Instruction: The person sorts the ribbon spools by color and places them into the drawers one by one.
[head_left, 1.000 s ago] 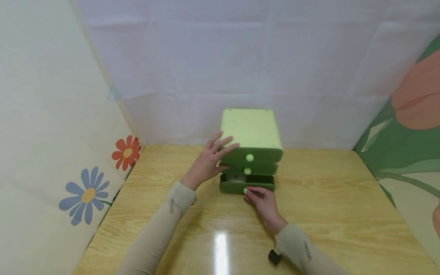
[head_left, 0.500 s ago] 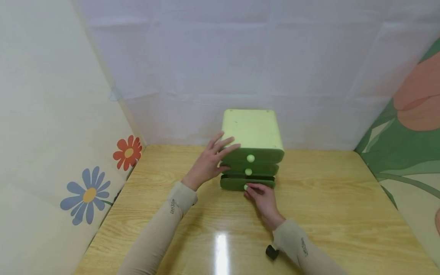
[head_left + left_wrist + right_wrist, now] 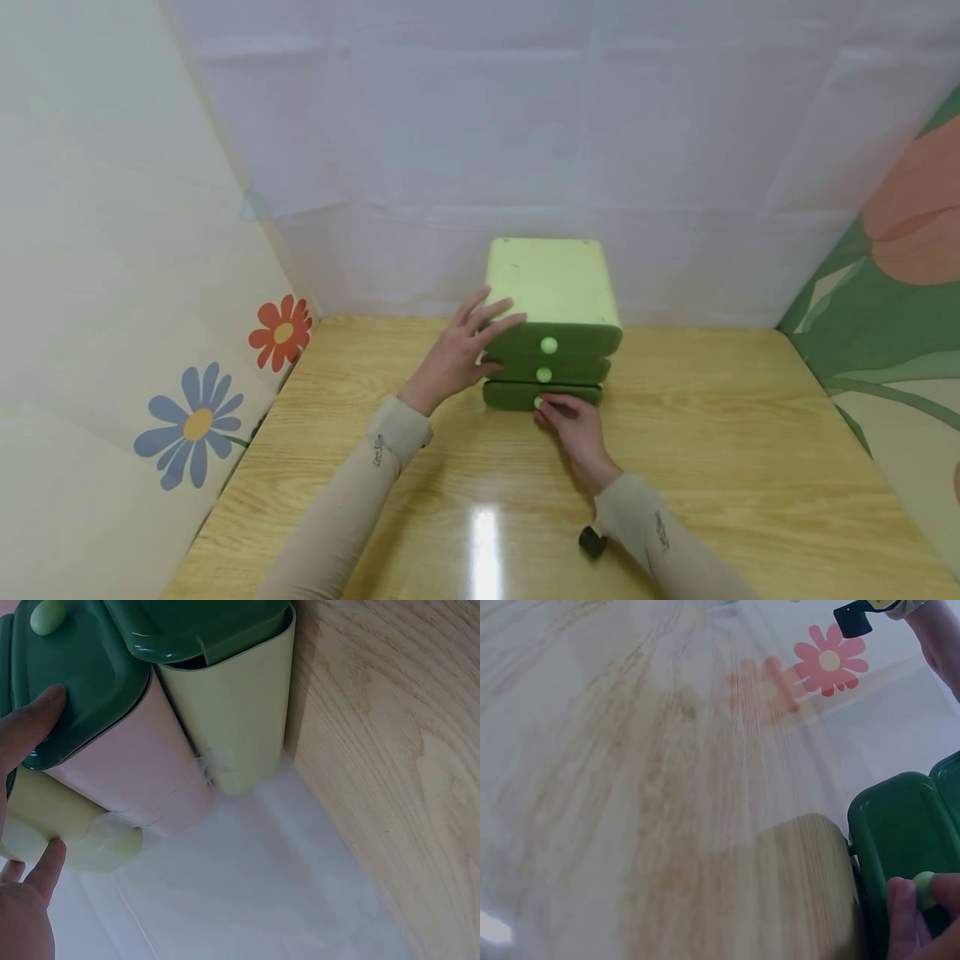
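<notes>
A small drawer cabinet (image 3: pixel 555 282) stands at the back of the table, with a pale green top and three dark green drawer fronts bearing round light green knobs. My left hand (image 3: pixel 453 357) rests on its top left corner with fingers spread, the thumb (image 3: pixel 34 724) against the middle drawer front. With thumb and finger, my right hand (image 3: pixel 579 433) pinches the knob (image 3: pixel 925 889) of the bottom drawer (image 3: pixel 510 396). A narrow dark gap shows behind that drawer's front in the left wrist view. The pink side (image 3: pixel 142 761) of the middle tier also shows there.
A wooden table (image 3: pixel 712 467) carries the cabinet, and a white sheet (image 3: pixel 405 150) hangs right behind it. Flower-patterned panels stand at the left (image 3: pixel 90 292) and right. A small black piece (image 3: pixel 592 542) sits at the right cuff.
The bottom drawer has slid back into the cabinet, from well out to nearly flush, with my right hand moving along on its knob. My left hand has stayed on the corner.
</notes>
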The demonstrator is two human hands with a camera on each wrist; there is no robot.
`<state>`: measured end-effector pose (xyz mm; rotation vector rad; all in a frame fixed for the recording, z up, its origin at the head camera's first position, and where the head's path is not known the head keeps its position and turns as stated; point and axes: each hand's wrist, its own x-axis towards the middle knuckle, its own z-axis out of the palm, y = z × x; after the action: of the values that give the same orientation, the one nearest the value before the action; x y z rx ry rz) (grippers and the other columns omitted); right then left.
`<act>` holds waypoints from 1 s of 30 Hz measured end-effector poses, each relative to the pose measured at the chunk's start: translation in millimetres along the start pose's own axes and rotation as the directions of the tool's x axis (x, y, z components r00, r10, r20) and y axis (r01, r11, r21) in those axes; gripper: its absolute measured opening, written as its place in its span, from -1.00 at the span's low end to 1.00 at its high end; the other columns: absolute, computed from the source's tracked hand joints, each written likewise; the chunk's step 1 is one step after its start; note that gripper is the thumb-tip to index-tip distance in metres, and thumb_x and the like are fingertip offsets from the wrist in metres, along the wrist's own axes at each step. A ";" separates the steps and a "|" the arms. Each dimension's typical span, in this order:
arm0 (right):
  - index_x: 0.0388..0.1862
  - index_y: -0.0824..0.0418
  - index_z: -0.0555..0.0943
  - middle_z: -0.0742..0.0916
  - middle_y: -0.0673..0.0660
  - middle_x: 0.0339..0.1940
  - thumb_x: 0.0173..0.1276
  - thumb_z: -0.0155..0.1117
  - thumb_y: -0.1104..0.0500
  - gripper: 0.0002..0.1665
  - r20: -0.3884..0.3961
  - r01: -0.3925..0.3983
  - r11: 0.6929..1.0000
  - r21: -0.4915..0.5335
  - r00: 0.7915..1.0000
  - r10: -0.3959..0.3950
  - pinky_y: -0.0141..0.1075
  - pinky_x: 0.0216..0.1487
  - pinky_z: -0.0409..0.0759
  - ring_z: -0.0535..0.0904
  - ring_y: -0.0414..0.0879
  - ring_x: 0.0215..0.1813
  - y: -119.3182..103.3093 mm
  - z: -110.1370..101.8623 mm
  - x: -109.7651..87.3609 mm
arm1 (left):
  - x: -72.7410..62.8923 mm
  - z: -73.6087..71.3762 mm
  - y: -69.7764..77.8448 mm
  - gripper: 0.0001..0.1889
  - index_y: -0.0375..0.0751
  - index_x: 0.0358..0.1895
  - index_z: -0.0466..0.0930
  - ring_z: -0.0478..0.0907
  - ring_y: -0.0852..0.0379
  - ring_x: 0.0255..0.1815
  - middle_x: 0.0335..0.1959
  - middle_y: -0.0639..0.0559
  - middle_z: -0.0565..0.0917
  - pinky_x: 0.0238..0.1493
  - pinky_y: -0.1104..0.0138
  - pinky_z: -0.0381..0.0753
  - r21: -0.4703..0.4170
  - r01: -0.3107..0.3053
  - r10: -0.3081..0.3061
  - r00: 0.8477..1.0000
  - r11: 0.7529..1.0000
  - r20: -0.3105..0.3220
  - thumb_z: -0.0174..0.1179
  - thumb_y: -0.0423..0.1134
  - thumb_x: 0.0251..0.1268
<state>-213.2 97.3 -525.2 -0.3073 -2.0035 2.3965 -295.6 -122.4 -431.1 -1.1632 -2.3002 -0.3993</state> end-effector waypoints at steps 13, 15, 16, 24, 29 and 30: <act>0.08 0.55 0.65 0.75 0.33 -0.04 0.40 0.34 0.45 -0.70 -0.002 0.003 1.000 0.007 1.000 -0.003 -0.26 0.02 0.78 0.80 -0.10 -0.19 2.5 -1.6 5.7 | 0.4 -0.9 0.2 0.07 0.16 0.59 0.25 -0.06 -0.17 0.73 0.63 0.03 0.24 0.50 0.07 0.46 -0.007 -0.003 0.003 1.000 1.000 -0.010 0.67 -0.22 -0.05; 0.07 0.55 0.65 0.75 0.32 -0.05 0.41 0.34 0.44 -0.70 0.004 0.008 1.000 0.004 1.000 -0.008 -0.25 0.03 0.78 0.80 -0.09 -0.18 3.0 -2.4 5.4 | 0.3 -1.0 0.5 0.07 0.15 0.59 0.25 -0.05 -0.17 0.72 0.62 0.02 0.25 0.50 0.07 0.46 -0.009 -0.005 0.005 1.000 1.000 -0.009 0.67 -0.23 -0.04; 0.07 0.55 0.65 0.76 0.30 -0.05 0.41 0.34 0.44 -0.71 0.004 0.007 1.000 0.003 1.000 -0.008 -0.25 0.03 0.78 0.80 -0.09 -0.18 3.0 -2.6 5.4 | 0.4 -0.9 0.7 0.07 0.15 0.59 0.25 -0.05 -0.18 0.72 0.62 0.02 0.25 0.50 0.08 0.47 -0.011 -0.006 0.006 1.000 1.000 -0.009 0.67 -0.23 -0.04; 0.05 0.53 0.67 0.76 0.29 -0.06 0.40 0.33 0.46 -0.73 -0.001 0.003 1.000 0.004 1.000 -0.003 -0.27 0.01 0.78 0.79 -0.06 -0.15 3.7 -2.3 7.2 | 0.6 -0.9 0.5 0.04 0.16 0.59 0.25 -0.05 -0.18 0.72 0.63 0.03 0.24 0.46 0.08 0.51 -0.021 -0.003 0.003 1.000 1.000 -0.008 0.65 -0.23 0.01; 0.05 0.55 0.65 0.76 0.30 -0.07 0.41 0.33 0.45 -0.73 -0.002 0.013 1.000 0.005 1.000 -0.013 -0.27 0.01 0.79 0.80 -0.06 -0.15 4.9 -2.5 7.5 | 0.2 -0.1 0.1 0.04 0.15 0.59 0.25 -0.04 -0.20 0.72 0.63 0.02 0.24 0.44 0.06 0.53 -0.022 -0.005 0.004 1.000 1.000 -0.013 0.65 -0.23 0.00; 0.05 0.56 0.65 0.76 0.30 -0.07 0.41 0.32 0.45 -0.73 -0.002 0.016 1.000 0.005 1.000 -0.016 -0.27 0.00 0.79 0.79 -0.07 -0.16 4.8 -2.6 7.3 | 0.0 0.1 0.2 0.04 0.15 0.59 0.24 -0.04 -0.20 0.72 0.63 0.02 0.24 0.43 0.06 0.54 -0.023 -0.005 0.005 1.000 1.000 -0.013 0.65 -0.23 0.00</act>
<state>-219.3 99.8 -531.3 -0.2931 -1.9910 2.3902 -295.5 -122.2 -431.2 -1.1738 -2.2868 -0.4313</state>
